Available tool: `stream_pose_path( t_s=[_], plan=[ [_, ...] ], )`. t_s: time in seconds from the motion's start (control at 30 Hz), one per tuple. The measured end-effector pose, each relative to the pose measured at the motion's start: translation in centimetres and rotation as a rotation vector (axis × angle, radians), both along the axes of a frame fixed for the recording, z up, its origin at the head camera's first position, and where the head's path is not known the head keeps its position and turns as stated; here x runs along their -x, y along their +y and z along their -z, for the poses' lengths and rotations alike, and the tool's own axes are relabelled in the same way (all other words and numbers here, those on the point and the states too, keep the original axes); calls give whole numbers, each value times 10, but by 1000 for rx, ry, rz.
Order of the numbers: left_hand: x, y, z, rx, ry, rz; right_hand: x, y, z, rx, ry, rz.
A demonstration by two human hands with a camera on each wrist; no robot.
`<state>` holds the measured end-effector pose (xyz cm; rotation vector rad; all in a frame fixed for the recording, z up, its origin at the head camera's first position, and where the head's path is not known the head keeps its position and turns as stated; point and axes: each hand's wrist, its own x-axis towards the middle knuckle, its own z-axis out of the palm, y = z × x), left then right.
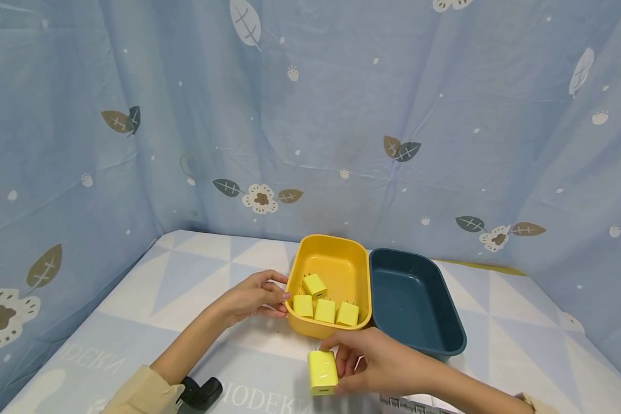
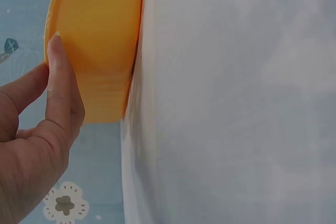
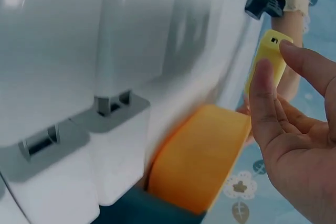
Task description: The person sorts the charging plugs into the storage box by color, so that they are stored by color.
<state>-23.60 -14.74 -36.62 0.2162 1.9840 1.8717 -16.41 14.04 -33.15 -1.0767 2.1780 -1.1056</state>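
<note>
A yellow bin [image 1: 341,261] stands at the back of the table with several yellow plug-in chargers [image 1: 325,311] in its near half. My left hand [image 1: 259,296] holds the bin's left rim, and the left wrist view shows its fingers at the edge of the orange-looking wall [image 2: 105,40]. In front of the bin, my right hand [image 1: 364,362] pinches another yellow charger [image 1: 322,372] between thumb and fingers. That charger [image 3: 269,51] shows a small port on its end in the right wrist view. Its far side is hidden.
A dark blue bin [image 1: 414,299] sits against the yellow bin's right side. White containers with latch-like slots [image 3: 121,129] fill the right wrist view's left side; their edge shows at the head view's bottom. A black object [image 1: 202,394] lies by the left sleeve. A blue patterned curtain hangs behind.
</note>
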Motion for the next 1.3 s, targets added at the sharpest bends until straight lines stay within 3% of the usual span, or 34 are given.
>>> stream_pose_path(
  t_s=[0.2, 0.33, 0.5, 0.67, 1.3],
  plan=[
    [1, 0, 1, -2, 3, 1, 3, 8, -15, -2, -12, 18],
    [1, 1, 0, 1, 4, 1, 9, 13, -25, -27, -27, 79],
    [1, 2, -1, 10, -2, -3, 20, 18, -33, -47, 22, 124],
    [1, 0, -2, -2, 9, 15, 36, 26, -33, -55, 80, 152],
    [1, 0, 0, 5, -6, 1, 106, 33, -22, -92, 93, 250]
  ],
)
